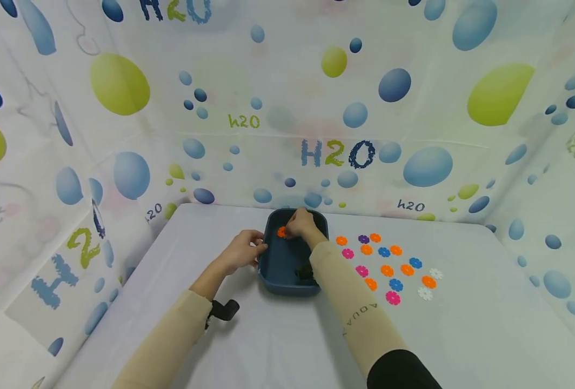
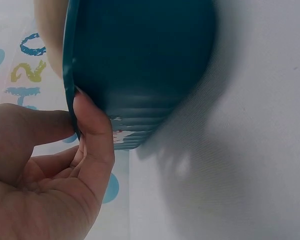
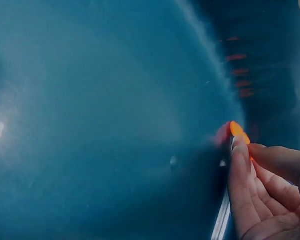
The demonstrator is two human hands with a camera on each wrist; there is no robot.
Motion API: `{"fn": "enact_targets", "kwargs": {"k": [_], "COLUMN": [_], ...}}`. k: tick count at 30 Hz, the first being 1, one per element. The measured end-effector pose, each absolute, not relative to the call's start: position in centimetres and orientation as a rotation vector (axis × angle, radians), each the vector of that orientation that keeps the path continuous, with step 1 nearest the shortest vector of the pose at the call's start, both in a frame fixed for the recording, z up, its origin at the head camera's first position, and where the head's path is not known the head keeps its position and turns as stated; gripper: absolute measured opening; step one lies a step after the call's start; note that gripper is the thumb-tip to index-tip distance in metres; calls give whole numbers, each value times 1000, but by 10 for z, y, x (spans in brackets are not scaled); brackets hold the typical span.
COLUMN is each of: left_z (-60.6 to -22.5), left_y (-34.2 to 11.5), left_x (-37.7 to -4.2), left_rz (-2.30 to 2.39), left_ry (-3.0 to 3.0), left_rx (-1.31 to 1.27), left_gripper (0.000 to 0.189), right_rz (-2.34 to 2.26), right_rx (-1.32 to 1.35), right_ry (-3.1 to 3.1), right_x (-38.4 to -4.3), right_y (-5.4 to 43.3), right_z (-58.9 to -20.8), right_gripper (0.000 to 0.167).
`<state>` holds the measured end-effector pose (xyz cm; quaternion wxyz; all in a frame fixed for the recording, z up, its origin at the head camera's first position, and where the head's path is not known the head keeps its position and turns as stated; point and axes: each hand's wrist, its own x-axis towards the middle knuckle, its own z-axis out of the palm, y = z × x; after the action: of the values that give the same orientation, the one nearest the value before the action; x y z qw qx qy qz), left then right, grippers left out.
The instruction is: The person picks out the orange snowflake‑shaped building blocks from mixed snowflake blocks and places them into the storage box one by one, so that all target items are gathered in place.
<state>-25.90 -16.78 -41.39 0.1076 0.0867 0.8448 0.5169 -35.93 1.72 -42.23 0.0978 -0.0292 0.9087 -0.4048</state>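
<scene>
A dark blue plastic tub (image 1: 280, 273) with rounded corners stands on the white-covered table. At its left side my left hand (image 1: 241, 250) pinches the rim, thumb on one face and fingers on the other, as the tub wall (image 2: 150, 55) in the left wrist view shows. My right hand (image 1: 300, 223) reaches over the tub into its far end. Between thumb and fingertips it pinches an orange flower-shaped piece (image 3: 238, 131), close to the inner wall. In the head view the same orange piece (image 1: 281, 232) shows beside the fingertips.
Several flower-shaped pieces lie scattered right of the tub: orange (image 1: 387, 270), blue (image 1: 395, 284), pink (image 1: 393, 297), white (image 1: 425, 293) and purple (image 1: 363, 239). A patterned curtain (image 1: 278, 119) hangs behind the table. A black wrist camera (image 1: 225, 310) sits on the left wrist.
</scene>
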Motion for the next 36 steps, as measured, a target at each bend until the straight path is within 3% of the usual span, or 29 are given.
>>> {"fn": "enact_targets", "kwargs": {"k": [18, 27, 36], "left_z": [-415, -416, -413], "left_y": [-159, -156, -167], "left_x": [-263, -262, -263], "left_rz": [1500, 1492, 1472], "left_ry": [2497, 2491, 2499], "left_rx": [269, 251, 231], "left_gripper": [36, 39, 42], "right_rz": [-1066, -984, -1091], "right_rx": [-138, -127, -228], "right_ry": [2777, 2819, 2688], "right_x": [-356, -357, -352], "right_y": [29, 28, 21], "right_z": [-426, -429, -394], "right_gripper": [4, 10, 16]}}
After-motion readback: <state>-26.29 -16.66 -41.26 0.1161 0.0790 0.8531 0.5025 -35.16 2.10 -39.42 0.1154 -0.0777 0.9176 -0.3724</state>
